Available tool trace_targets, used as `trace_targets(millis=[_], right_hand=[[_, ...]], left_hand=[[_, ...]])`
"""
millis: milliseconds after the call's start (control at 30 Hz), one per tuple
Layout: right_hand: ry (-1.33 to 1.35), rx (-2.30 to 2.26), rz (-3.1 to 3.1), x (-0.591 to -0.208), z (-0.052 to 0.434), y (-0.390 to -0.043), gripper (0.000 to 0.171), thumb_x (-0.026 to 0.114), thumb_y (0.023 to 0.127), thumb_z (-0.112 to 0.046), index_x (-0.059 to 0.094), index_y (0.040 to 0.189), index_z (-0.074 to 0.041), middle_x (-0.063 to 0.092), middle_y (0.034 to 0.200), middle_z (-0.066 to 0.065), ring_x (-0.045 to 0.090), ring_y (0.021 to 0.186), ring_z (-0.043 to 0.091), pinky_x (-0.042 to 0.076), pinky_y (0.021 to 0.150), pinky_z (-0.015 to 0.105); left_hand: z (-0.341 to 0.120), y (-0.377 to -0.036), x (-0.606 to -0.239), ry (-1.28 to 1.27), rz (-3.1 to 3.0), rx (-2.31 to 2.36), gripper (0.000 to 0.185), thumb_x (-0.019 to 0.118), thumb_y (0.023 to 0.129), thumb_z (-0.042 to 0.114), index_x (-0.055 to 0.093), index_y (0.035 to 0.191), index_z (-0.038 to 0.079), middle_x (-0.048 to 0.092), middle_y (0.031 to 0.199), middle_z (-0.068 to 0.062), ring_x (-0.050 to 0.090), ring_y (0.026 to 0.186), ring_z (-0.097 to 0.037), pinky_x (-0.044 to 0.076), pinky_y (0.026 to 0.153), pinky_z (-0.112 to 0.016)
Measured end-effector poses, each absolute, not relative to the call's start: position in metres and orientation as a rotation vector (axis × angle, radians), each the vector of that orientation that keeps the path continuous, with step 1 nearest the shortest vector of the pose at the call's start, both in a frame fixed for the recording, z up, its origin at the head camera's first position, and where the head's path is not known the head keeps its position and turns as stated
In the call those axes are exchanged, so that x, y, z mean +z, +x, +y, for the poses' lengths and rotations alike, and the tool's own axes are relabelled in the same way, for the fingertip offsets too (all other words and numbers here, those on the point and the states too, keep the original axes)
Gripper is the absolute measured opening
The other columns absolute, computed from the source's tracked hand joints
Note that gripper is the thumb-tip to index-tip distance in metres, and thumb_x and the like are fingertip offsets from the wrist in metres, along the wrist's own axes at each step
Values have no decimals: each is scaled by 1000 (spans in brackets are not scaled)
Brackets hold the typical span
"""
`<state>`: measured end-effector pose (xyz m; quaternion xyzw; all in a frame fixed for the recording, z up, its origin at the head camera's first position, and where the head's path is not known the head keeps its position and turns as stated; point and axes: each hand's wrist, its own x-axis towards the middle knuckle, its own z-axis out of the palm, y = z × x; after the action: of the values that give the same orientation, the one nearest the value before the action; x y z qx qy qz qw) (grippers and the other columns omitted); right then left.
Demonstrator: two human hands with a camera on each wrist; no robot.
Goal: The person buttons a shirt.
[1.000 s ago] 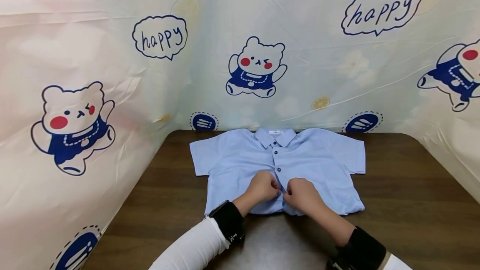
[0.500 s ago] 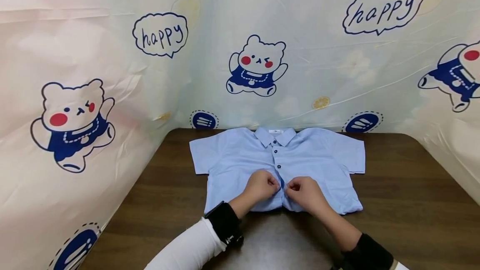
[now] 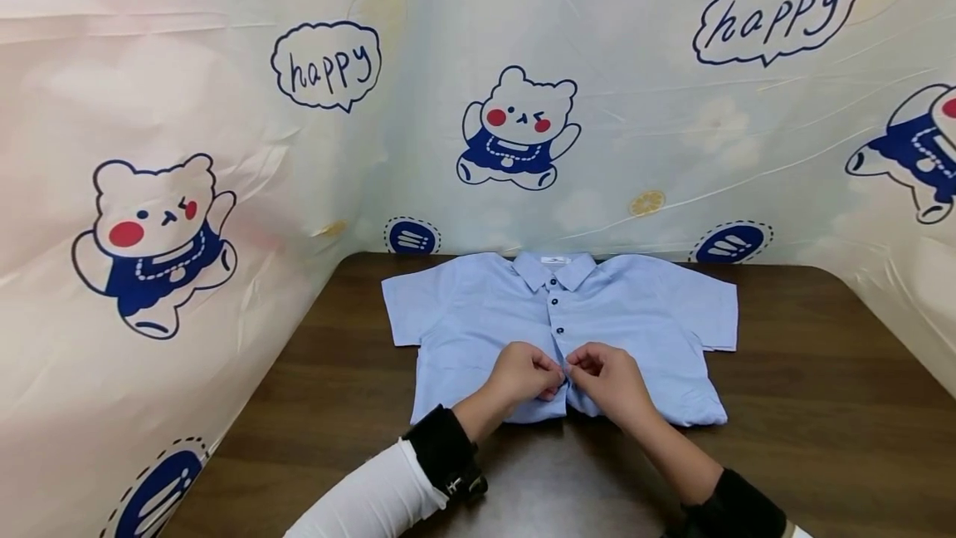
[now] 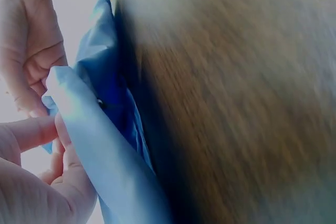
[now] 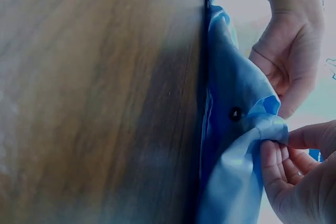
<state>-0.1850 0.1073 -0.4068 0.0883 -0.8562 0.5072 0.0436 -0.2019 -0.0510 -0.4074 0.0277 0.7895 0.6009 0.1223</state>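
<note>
A light blue short-sleeved shirt point(image 3: 463, 305) lies front up, its collar at the far side. Small dark buttons run down its front, among them a button point(image 3: 560, 330) above the hands. My left hand point(image 3: 523, 374) pinches the front edge near the lower end; in the left wrist view its thumb and fingertips meet on the cloth. Close beside it, my right hand point(image 3: 614, 380) pinches the other front edge between thumb and fingers. The right wrist view shows a dark button point(image 5: 235, 114) on the cloth near the hands. What lies between the fingertips is partly hidden.
Beneath the shirt is a dark wooden table point(image 3: 807, 388), its far corners rounded. A printed curtain point(image 3: 635, 106) with bears and speech bubbles stands behind and on both sides. Each wrist wears a black band point(image 3: 446, 442).
Both hands stay at the shirt's lower front. The right fingertips have moved in against the left ones, narrowing the gap between the hands. The view has shifted slightly.
</note>
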Motion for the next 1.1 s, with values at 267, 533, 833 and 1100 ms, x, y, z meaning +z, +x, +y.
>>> trace_targets(millis=[267,533,833,1100], right_hand=[[259,1604,-2644,-408,106,-186,5,68,88,-4,71,85,0,66,74,2,58,67,12,48,62,24],[168,1944,-2574,-410,109,-188,11,65,85,6,70,94,9,70,85,12,63,73,16,53,65,25],[191,1765,-2628,-414,106,-188,11,73,77,6,68,84,0,66,75,4,61,70,16,50,62,25],[251,1668,-2690,-414,110,-185,7,71,80,3,67,84,0,64,73,2,59,68,14,48,60,24]], left_hand=[[-51,-202,-408,-45,2173,1859,6,65,87,-7,70,86,-10,66,72,-9,62,59,-11,57,60,-27],[-49,-202,-410,-105,2013,1968,5,63,87,-9,66,91,-12,63,72,-9,62,60,-13,58,65,-32],[-47,-199,-405,-147,2096,1953,9,71,84,0,69,85,-8,66,75,-11,65,60,-16,58,62,-32],[-48,-198,-409,-78,2278,1870,5,68,82,-5,68,77,-5,63,67,-7,65,55,-14,57,57,-30]])
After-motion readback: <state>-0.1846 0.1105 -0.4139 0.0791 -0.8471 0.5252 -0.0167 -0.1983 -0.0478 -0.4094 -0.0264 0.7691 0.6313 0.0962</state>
